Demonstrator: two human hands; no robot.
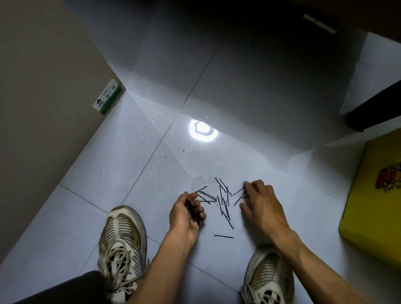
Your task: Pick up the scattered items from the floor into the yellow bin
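Black hairpins [224,204] lie scattered on the tiled floor [150,176] between two shoes. Left hand [185,212] grips a bundle of them; right hand [262,202] pinches pins at the pile's edge. Yellow bin [378,202] sits well right.

The room is dim, with one hard white glare spot [203,130] reflected off the glossy floor [249,86]. Deep shadow fills the top, and straight lines bow at the wide-angle edges.
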